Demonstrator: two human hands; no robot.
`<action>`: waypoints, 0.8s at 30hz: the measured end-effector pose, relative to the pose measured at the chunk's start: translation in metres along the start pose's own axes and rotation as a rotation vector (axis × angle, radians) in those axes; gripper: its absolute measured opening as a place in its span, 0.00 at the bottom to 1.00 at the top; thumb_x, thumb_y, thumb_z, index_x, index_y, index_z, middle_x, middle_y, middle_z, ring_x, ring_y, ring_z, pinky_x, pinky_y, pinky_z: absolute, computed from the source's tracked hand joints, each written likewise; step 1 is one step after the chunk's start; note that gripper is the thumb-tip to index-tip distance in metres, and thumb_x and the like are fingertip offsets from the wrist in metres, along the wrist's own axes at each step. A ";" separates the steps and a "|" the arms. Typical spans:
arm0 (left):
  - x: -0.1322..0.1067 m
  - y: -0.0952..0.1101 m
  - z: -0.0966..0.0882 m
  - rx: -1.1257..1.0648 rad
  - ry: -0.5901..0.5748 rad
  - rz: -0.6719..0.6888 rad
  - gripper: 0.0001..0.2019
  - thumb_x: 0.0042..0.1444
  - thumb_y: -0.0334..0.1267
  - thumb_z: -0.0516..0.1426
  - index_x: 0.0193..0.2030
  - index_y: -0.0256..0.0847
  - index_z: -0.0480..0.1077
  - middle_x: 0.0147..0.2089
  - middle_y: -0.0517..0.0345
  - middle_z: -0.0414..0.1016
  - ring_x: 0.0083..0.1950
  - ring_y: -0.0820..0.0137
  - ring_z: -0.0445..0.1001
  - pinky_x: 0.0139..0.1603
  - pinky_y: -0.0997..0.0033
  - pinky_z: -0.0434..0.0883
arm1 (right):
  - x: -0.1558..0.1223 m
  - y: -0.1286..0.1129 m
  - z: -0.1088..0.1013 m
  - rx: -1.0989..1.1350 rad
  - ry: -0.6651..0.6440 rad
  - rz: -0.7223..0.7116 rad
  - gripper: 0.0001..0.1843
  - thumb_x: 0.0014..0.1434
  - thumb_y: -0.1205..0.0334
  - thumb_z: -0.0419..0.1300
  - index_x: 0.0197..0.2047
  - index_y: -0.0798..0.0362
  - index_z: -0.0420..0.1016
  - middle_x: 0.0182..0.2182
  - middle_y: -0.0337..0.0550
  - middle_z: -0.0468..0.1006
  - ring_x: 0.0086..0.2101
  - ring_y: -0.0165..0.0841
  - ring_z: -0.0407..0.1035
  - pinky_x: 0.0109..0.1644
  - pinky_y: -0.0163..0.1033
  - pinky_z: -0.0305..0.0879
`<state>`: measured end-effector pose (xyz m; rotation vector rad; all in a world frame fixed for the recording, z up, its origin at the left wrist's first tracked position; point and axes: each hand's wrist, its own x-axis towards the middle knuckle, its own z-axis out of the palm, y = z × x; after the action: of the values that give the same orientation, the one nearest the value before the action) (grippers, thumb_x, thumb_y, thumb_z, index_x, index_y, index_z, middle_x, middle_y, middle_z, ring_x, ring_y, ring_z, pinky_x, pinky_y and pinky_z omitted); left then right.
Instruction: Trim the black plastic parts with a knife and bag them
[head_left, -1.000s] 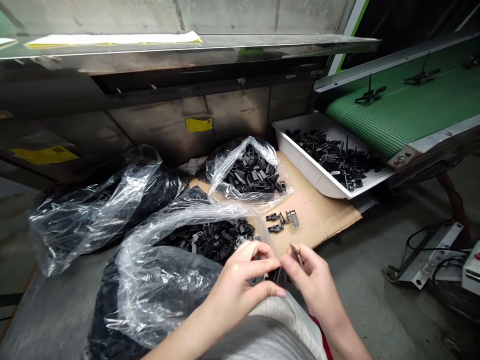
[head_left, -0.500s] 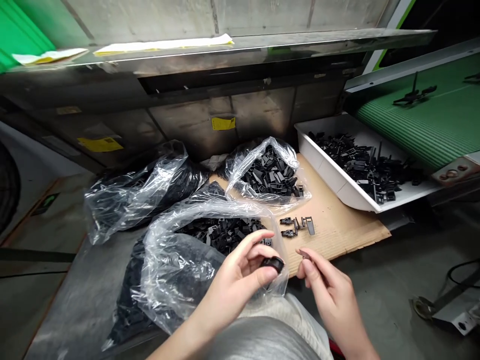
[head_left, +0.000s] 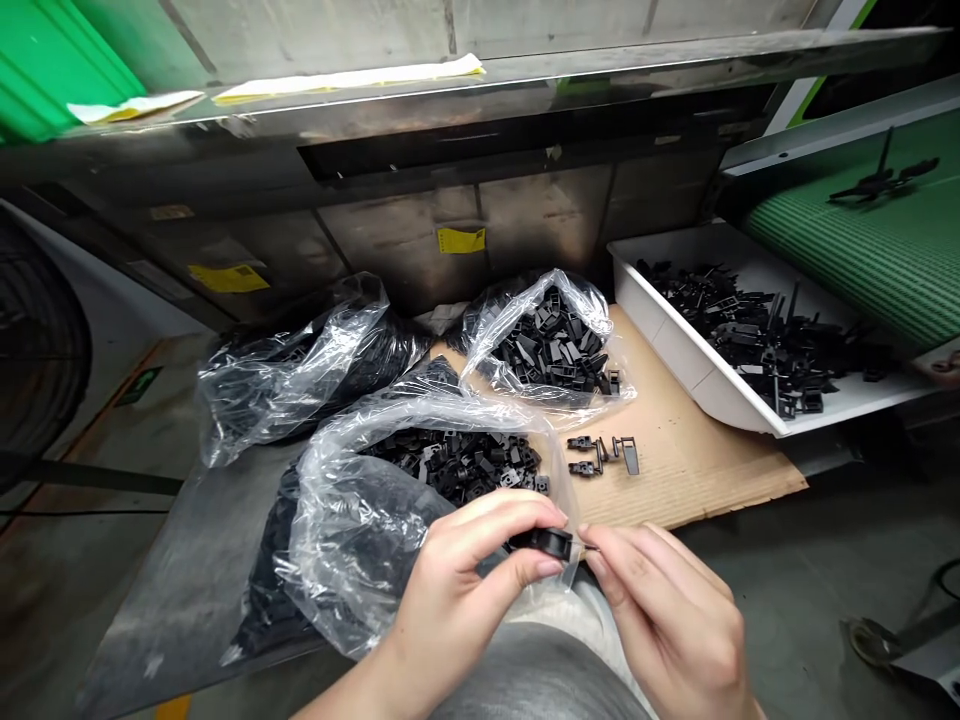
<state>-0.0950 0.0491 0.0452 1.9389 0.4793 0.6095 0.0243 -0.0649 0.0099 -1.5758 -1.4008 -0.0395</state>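
My left hand (head_left: 469,575) pinches a small black plastic part (head_left: 546,543) between thumb and forefinger, just in front of an open clear bag of black parts (head_left: 420,480). My right hand (head_left: 667,610) is closed in a pinch on a thin metal pin (head_left: 589,546) whose tip touches the black part. Both hands hover over my lap, at the near edge of the bench.
Two more clear bags of black parts (head_left: 551,345) (head_left: 300,365) lie behind. A few loose parts (head_left: 604,455) rest on a cardboard sheet (head_left: 697,455). A white tray (head_left: 675,345) of black parts sits under a green conveyor belt (head_left: 870,250) at right.
My hands separated half a second ago, then came back together; the pin now meets the black part. The view has shifted to the left.
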 end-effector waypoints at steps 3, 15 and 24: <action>0.003 0.000 0.000 -0.010 -0.005 0.064 0.08 0.48 0.26 0.58 0.36 0.40 0.72 0.36 0.58 0.76 0.39 0.69 0.73 0.40 0.74 0.70 | -0.001 -0.001 0.001 0.124 -0.059 0.098 0.13 0.54 0.75 0.52 0.41 0.54 0.69 0.24 0.43 0.72 0.23 0.30 0.67 0.26 0.34 0.64; 0.011 -0.002 -0.002 -0.059 -0.154 0.111 0.08 0.50 0.25 0.57 0.37 0.39 0.71 0.37 0.58 0.74 0.40 0.71 0.72 0.42 0.76 0.69 | 0.009 0.005 -0.014 0.796 -0.504 0.512 0.15 0.58 0.58 0.50 0.27 0.55 0.73 0.14 0.34 0.62 0.16 0.24 0.57 0.20 0.29 0.56; 0.013 -0.014 0.001 0.004 -0.282 0.029 0.13 0.55 0.25 0.49 0.39 0.41 0.72 0.37 0.54 0.72 0.37 0.70 0.71 0.37 0.73 0.68 | -0.005 0.138 -0.036 -0.150 0.015 0.741 0.19 0.55 0.54 0.48 0.42 0.55 0.72 0.37 0.49 0.74 0.36 0.37 0.69 0.40 0.42 0.65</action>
<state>-0.0851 0.0610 0.0350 1.9994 0.2749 0.3454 0.1480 -0.0711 -0.0607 -2.1266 -0.7438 0.2920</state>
